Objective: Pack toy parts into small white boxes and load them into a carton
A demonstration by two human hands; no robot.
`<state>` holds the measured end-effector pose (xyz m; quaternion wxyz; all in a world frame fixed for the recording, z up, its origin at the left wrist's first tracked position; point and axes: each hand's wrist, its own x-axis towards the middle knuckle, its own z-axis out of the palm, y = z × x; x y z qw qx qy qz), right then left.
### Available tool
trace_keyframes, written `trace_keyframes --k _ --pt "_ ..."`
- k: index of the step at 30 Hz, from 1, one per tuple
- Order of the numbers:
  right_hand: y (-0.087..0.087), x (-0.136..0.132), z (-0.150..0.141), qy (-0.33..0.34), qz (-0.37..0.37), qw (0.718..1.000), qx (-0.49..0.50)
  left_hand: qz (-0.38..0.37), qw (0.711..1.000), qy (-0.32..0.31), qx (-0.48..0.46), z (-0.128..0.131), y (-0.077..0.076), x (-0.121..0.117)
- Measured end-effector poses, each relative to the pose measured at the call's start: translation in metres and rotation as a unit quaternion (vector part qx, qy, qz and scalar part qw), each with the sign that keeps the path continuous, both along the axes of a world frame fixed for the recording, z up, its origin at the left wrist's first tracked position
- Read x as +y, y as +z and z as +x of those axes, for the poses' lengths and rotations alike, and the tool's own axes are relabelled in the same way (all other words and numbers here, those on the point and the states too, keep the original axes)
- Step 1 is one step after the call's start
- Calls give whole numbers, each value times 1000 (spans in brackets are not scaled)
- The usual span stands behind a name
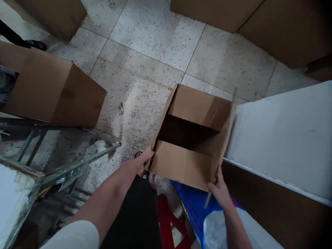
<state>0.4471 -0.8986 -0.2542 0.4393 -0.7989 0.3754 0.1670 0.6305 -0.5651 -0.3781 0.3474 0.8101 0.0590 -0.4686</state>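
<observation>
The speckled tile floor (150, 58) has big brown boxes (55, 91) on it and a red stool (167, 221).

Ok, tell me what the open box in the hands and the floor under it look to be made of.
Open box: brown corrugated cardboard by the look, matte, with fold creases and thin flap edges. Left hand and right hand grip its near corners. Floor: speckled pale tiles, probably terrazzo or stone, slightly glossy, with dark joint lines.

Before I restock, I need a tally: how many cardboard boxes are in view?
5: open box in both hands, one at left, one top left, two top right. More may lie outside the frame.
</observation>
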Motion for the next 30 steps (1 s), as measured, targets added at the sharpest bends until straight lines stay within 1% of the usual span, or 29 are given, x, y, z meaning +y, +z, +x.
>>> trace_keyframes --k 2,4,6,7,8,9,11,12,13,14,15,17,18,19,21,22,23,24,26,27,28,29,30 --pt "24 -14 -2 -56 92 994 -26 16 999 -7 -30 30 2 21" --pt "40 -22 4 -109 158 981 -27 43 997 -8 -62 63 7 41" --pt "45 -27 20 -146 200 969 -23 82 991 3 -102 91 14 55" --pt "43 -28 31 -161 208 964 -23 106 984 1 -140 103 18 57" --pt "40 -29 42 -176 206 962 -26 126 974 -17 -188 113 23 56" --pt "35 -30 53 -188 199 961 -28 137 960 -53 -238 122 26 52" --pt "24 -33 72 -197 177 964 -29 129 929 -165 -306 136 31 32" --pt "18 -34 80 -195 167 966 -29 118 919 -221 -305 143 32 19" --pt "12 -37 87 -188 159 969 -28 108 918 -261 -279 149 33 5" --pt "7 -41 92 -179 154 971 -26 106 921 -284 -244 156 33 -9" --pt "1 -46 96 -170 150 974 -23 110 926 -293 -209 163 33 -21" --pt "-12 -59 100 -139 126 982 -24 121 935 -291 -160 176 38 -41" --pt "-20 -65 100 -110 90 989 -29 124 937 -288 -151 182 44 -47" --pt "-29 -71 100 -78 36 996 -35 126 938 -286 -149 185 51 -49" --pt "-50 -78 96 -24 -93 995 -42 134 938 -282 -152 183 75 -45" --pt "-61 -77 93 -2 -152 988 -38 136 937 -279 -158 177 91 -39" --pt "-73 -73 91 17 -194 980 -30 138 937 -275 -165 167 109 -30" --pt "-85 -66 89 36 -215 976 -20 133 938 -265 -182 153 127 -19" --pt "-103 -46 91 76 -213 974 -5 112 944 -248 -187 116 162 7" --pt "-109 -35 94 93 -207 974 -6 100 949 -240 -180 96 176 21" --pt "-113 -25 101 103 -206 973 -16 84 955 -236 -160 75 185 36" --pt "-114 -14 110 111 -215 970 -32 61 961 -230 -143 54 190 50" --pt "-114 -5 121 118 -228 965 -55 37 967 -228 -109 33 189 63"
